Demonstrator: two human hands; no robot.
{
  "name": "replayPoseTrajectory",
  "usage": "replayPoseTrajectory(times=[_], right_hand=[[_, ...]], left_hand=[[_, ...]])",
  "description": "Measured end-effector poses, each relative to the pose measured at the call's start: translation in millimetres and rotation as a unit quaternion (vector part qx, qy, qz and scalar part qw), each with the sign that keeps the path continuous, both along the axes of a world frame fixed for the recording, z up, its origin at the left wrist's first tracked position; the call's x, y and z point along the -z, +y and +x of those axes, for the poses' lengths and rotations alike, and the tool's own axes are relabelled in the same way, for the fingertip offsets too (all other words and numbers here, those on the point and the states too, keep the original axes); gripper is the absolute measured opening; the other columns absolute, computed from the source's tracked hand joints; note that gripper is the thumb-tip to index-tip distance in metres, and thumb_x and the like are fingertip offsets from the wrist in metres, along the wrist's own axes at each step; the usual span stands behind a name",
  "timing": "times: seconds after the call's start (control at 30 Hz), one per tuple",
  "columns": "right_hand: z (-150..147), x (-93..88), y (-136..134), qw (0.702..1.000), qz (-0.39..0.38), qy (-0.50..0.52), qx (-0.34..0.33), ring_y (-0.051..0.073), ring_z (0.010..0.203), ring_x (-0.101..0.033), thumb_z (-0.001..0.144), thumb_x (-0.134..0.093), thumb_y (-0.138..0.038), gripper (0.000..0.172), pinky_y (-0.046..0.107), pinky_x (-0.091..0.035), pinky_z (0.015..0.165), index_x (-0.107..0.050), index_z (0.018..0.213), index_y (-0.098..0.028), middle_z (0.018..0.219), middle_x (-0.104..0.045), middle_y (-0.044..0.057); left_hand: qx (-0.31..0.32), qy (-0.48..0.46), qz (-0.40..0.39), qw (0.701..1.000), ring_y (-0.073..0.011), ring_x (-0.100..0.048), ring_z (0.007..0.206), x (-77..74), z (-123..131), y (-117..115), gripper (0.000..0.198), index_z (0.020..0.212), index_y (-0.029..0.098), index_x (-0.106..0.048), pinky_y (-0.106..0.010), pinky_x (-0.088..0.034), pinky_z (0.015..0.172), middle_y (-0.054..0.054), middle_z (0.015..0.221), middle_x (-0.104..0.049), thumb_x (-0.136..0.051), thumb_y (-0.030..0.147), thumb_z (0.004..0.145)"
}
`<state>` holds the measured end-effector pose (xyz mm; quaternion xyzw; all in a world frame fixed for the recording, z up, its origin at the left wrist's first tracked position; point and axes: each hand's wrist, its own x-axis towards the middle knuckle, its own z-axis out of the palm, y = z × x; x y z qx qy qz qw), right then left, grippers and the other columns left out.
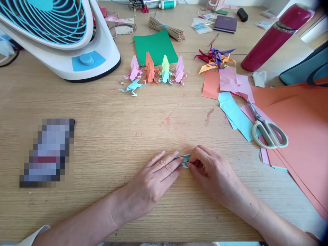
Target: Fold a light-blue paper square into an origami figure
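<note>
A small piece of folded light-blue paper (186, 159) lies on the table near its front, mostly covered by my fingers. My left hand (160, 177) rests flat with outstretched fingers, their tips pressing the paper's left part against the tabletop. From the right, my right hand (212, 171) pinches the paper's other end between thumb and forefinger. Beyond the hands stands a row of folded paper figures, among them an orange one (150, 68) and a green one (165, 70). A light-blue figure (132, 86) with thin limbs lies just in front of them.
Scissors (269, 131) lie on coloured paper pieces at the right, beside large orange sheets (304, 136). A red flask (274, 41) stands behind. At the left are a fan (87, 58) and a pixelated phone (48, 152). A green sheet (155, 46) lies at the back.
</note>
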<state>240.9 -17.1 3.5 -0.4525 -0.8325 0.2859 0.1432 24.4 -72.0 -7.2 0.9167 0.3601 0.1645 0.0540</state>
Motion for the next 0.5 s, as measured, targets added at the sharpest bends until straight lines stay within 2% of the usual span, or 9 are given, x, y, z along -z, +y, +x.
replayPoseTrajectory(times=[0.13,0.23,0.5], right_hand=[[1,0.3,-1,1.000,-0.003,-0.007,-0.004,0.015,0.068,-0.050,0.088,-0.054,-0.012,0.014,0.027,-0.037,0.062,-0.049,0.080,-0.021,0.076,-0.055,-0.001],[1,0.1,-1,1.000,-0.008,-0.009,-0.004,0.015,0.067,-0.049,0.088,-0.053,-0.012,0.014,0.028,-0.036,0.062,-0.048,0.079,-0.021,0.076,-0.054,-0.001],[1,-0.4,-1,1.000,-0.007,-0.008,-0.006,0.015,0.066,-0.049,0.089,-0.052,-0.012,0.014,0.027,-0.035,0.061,-0.049,0.079,-0.021,0.076,-0.054,-0.001]], left_hand=[[-0.045,-0.029,0.008,0.999,-0.0225,-0.051,0.127,2.1,-1,-2,0.032,0.129,0.011,-0.060,-0.040,-0.038,0.111,-0.009,0.129,-0.064,-0.043,0.014,0.101],[-0.060,-0.008,0.023,0.998,-0.0206,-0.054,0.114,-0.9,-3,-5,0.033,0.130,0.014,-0.059,-0.040,-0.036,0.106,-0.005,0.118,-0.068,-0.041,0.016,0.103],[-0.081,0.057,0.037,0.994,-0.0199,-0.052,0.106,-6.7,-8,-12,0.037,0.134,0.014,-0.056,-0.042,-0.033,0.098,-0.004,0.117,-0.068,-0.035,0.014,0.105]])
